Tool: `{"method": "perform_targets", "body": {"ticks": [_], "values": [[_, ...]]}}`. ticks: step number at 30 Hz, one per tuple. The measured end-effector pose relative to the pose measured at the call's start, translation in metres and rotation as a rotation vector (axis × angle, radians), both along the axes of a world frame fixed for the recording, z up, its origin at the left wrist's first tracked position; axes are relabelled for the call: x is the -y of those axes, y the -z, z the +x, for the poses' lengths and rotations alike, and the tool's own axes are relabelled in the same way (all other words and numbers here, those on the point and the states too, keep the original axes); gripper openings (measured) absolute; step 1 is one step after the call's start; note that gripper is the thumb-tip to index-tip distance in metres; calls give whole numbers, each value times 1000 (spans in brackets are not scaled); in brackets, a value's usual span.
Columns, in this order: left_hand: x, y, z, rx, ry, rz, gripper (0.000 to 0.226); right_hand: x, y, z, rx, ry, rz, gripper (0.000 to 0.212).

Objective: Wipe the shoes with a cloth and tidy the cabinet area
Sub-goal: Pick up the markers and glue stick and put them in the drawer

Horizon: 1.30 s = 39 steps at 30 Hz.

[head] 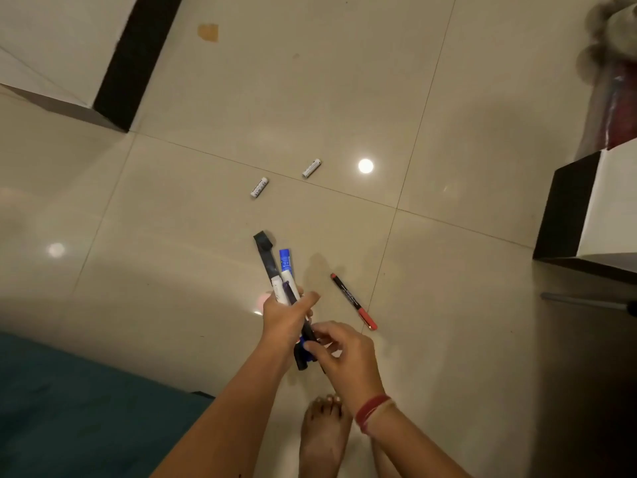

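A bare foot (324,429) stands on the tiled floor (465,339), with a teal cushion (86,408) at the near left. Just beyond the foot, the left hand (286,319) is clenched round the middle of the markers (284,270). They form a bundle whose long axis runs almost straight away from the person, leaning slightly left, with the black and blue caps at the far end. The right hand (344,350) pinches the bundle's near end with curled fingertips.

Just right of the hands, a red pen (354,301) lies flat on the floor, slanting from far left to near right. Farther out, two batteries (259,187) lie apart, both slanting toward the far right, with bare tile around them. A white cabinet (586,215) with a dark side edges the floor at right, and another dark-edged white panel (134,60) stands at far left.
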State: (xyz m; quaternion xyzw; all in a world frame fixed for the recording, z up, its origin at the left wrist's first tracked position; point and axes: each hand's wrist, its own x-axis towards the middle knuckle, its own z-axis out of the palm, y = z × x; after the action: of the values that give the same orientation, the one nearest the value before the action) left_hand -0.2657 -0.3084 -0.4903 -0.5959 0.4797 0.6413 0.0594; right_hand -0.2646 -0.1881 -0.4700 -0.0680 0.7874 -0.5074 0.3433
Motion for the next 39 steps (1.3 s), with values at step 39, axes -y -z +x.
{"method": "perform_targets", "body": {"ticks": [39], "values": [[-105, -445, -18, -25, 949, 79, 20, -140, -409, 69, 33, 1010, 308, 20]]}}
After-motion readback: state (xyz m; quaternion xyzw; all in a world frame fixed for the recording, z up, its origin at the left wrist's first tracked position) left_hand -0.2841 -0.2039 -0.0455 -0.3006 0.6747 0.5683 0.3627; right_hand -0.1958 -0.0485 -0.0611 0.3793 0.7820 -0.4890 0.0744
